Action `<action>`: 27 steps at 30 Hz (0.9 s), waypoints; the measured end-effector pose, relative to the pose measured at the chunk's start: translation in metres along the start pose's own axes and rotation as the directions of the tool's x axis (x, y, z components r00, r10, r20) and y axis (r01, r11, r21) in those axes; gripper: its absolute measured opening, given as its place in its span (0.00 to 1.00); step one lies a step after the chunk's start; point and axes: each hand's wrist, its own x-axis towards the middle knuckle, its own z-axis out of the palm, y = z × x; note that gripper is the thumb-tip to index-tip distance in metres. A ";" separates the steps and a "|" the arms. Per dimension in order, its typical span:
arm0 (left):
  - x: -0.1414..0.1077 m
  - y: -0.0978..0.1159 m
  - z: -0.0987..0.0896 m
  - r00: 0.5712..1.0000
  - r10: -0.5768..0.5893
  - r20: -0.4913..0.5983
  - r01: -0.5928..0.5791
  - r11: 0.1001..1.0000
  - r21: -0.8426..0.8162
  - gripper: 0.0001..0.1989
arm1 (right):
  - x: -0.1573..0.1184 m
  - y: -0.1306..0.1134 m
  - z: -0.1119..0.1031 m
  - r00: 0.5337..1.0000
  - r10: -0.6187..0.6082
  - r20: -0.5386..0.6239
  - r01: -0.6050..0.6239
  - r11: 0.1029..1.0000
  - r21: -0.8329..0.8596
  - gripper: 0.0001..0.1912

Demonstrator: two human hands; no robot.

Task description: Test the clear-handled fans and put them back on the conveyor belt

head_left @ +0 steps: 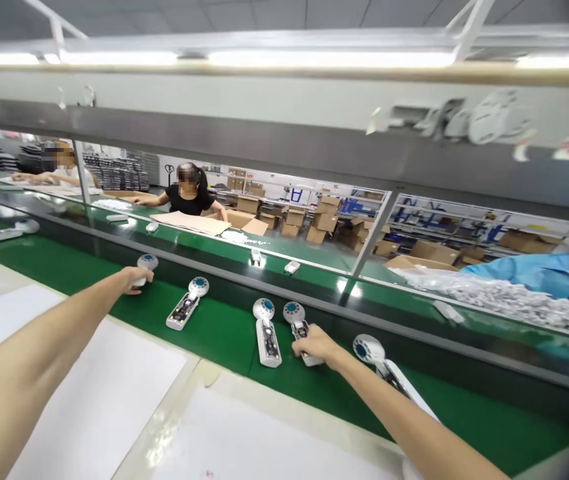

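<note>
Both arms reach over a green belt (229, 333). My left hand (135, 279) is closed around a white device (147, 261), whose round head with a blue-dotted face shows above the fingers. My right hand (316, 345) grips the body of another such device (294, 312); its round head points away from me. Just left of that hand lies a device with its inner parts showing (268, 341). A further open-bodied device (183, 311) rests between my hands, nearer the left one. To the right, one more (369, 349) lies partly behind my right forearm.
White sheets (114, 373) cover the near worktop. A metal rail (224, 277) separates the belt from a second line, where people sit behind small white parts (504, 300). At far left lies another device (4, 233). An upright post (374, 233) stands beyond the rail.
</note>
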 end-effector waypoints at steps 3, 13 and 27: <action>-0.026 0.024 0.015 0.995 -0.084 -0.048 0.082 0.996 -0.045 0.11 | -0.022 -0.016 -0.021 0.998 -0.065 0.025 0.056 0.964 0.261 0.06; -0.165 0.175 0.121 0.957 0.269 0.113 -0.168 0.825 -0.539 0.08 | -0.162 -0.047 -0.119 0.922 -0.342 -0.184 0.351 0.533 0.770 0.11; -0.305 0.154 0.246 0.788 0.431 0.440 -0.086 0.783 -0.616 0.23 | -0.221 -0.013 -0.149 0.792 -0.542 -0.282 0.568 0.485 0.665 0.27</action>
